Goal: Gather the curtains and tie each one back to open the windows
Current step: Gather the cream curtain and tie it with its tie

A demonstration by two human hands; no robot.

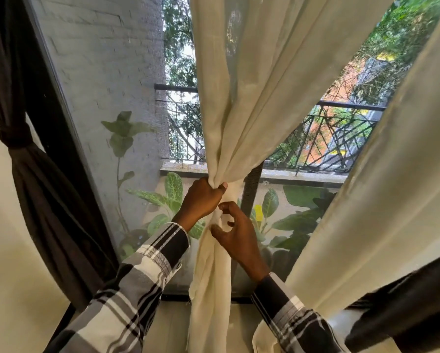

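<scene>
Head view, the only one. My left hand [203, 197] has the cream curtain [242, 98] bunched at its narrow waist, fingers curled tight round the gathered cloth, thumb on top. My right hand [235, 233] sits just below, touching the same bundle; thumb and index pinch a fold of it, the other fingers loosely curled. The cloth hangs straight down from there to the sill. It hangs mid-window, in front of the mesh screen [106, 123], with the balcony railing [341, 138] and potted plants [173, 189] outside.

Progress, my read: the dark curtain [35, 187] on the far left is already gathered and knotted at its middle, so that one looks done. The cream one is gathered but not secured; I can't tell whether a knot is half formed under my fingers or only started, and no separate tie-back shows. Another cream panel [392, 187] on the right hangs loose and untied, with dark cloth [405, 307] below it, state unclear. So one tied, one in hand, at least one left.
</scene>
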